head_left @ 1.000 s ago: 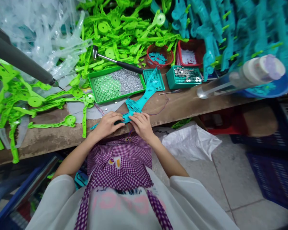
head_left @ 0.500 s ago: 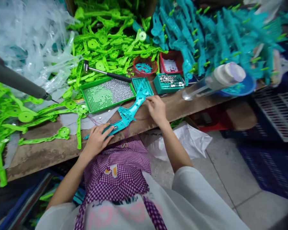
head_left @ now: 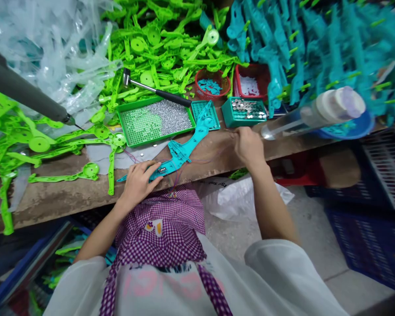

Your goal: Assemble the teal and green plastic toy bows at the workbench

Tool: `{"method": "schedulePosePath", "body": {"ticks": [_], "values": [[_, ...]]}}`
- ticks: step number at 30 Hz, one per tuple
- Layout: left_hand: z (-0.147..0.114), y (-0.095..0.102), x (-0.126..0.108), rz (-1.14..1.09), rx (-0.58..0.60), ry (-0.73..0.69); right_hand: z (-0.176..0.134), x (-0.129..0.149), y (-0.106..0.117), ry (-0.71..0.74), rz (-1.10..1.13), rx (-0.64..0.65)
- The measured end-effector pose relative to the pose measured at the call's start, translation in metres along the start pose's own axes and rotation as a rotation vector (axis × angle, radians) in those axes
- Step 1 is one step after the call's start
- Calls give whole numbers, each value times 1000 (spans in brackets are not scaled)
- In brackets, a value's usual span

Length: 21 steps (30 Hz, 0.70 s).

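Note:
A long teal plastic shell (head_left: pixel 181 151) lies slantwise at the bench's front edge, hollow side up, with small metal discs in its lower part. My left hand (head_left: pixel 140 180) holds the shell's lower left end, thumb and fingers on either side of it. Thin reddish-purple wires (head_left: pixel 200 161) come out around the shell's middle and run to the right. My right hand (head_left: pixel 250 147) is closed in a pinch to the right of the shell, at the end of the wires; its fingertips are partly hidden.
Behind the shell are a green tray (head_left: pixel 156 120) of screws, a hammer (head_left: pixel 158 91), a teal box (head_left: pixel 245 112) of metal discs and red baskets (head_left: pixel 212 83). Green parts (head_left: pixel 171 44), teal shells (head_left: pixel 283 48) and clear parts (head_left: pixel 52 52) are heaped behind. A hanging screwdriver (head_left: pixel 29 90) and a bottle (head_left: pixel 316 109) flank the work.
My right hand has moved right, away from the shell's upper end to beside the teal box. My left hand stays on the shell's lower end. The view has shifted slightly.

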State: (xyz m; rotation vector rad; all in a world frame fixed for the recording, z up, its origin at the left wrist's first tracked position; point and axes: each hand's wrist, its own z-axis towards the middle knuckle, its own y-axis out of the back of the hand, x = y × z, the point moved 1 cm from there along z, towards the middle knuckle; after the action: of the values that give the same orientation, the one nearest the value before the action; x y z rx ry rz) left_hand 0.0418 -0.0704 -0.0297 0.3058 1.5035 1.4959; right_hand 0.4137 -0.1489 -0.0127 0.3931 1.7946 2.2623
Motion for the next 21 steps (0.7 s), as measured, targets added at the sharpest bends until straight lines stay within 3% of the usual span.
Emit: {"method": "schedulePosePath", "body": {"ticks": [3,6,8,13,17,21], "values": [[1,-1,-2,20,-7,-3,-21,35,31,56,124,-83],[0,-2,-3,44,-28,-14,-40,93,42,465,334,138],[-1,-2,-3,45,-41,-17,-44,124,40,618,356,266],[-2,-4,-4,27,-28,31,-28,152,33,723,87,382],[-1,-4,-4,2,-16,53,-23,171,47,821,-92,399],[-1,-5,-4,-10,-1,61,-27,197,58,859,-136,382]]}}
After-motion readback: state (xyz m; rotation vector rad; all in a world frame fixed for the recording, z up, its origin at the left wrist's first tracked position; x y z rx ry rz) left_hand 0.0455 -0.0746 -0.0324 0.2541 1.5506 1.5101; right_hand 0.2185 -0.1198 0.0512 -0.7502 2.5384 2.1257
